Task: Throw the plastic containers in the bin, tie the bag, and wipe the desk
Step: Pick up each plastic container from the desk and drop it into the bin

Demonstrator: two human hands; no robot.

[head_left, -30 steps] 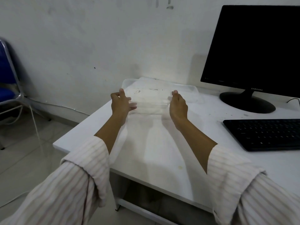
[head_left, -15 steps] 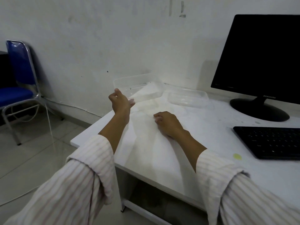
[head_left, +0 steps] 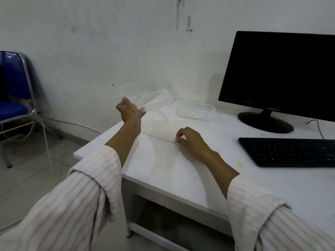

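My left hand grips the near corner of a clear plastic container and holds it tilted above the far left part of the white desk. The container carries a few dark specks inside. A second clear plastic container lies flat on the desk just right of it, near the wall. My right hand rests on the desk surface with its fingers loosely curled and nothing visible in them. No bin or bag is in view.
A black monitor stands at the back right, with a black keyboard in front of it. A small yellow spot marks the desk near the keyboard. A blue chair stands on the floor at far left.
My left hand has lifted one container off the other and raised it a little higher. My right hand let go, pulled back and now rests on the desk.
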